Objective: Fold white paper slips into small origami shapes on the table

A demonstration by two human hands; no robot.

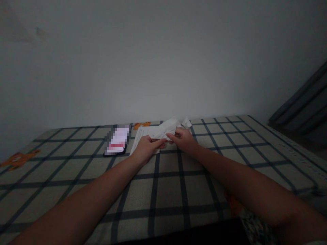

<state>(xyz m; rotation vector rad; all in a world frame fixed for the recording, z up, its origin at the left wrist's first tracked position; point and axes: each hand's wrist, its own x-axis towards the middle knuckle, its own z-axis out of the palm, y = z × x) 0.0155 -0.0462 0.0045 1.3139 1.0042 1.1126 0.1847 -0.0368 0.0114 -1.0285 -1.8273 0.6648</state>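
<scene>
Both hands meet at a crumpled, folded piece of white paper (167,127) near the far side of the checked cloth. My left hand (146,147) pinches its lower left edge, thumb stretched toward the right. On the other side, my right hand (185,139) grips the paper between thumb and curled fingers. Beneath and behind my left hand lies a flat printed sheet (139,134), partly covered by the hand and the crumpled paper. A loose white corner of paper (187,121) sticks up behind my right hand; whether it belongs to the same piece I cannot tell.
A phone (117,140) with a lit, blurred screen lies left of the printed sheet. The checked cloth (168,190) with orange bear figures covers the surface, which runs back to a pale wall (163,61). Dark striped fabric (306,98) hangs at the right.
</scene>
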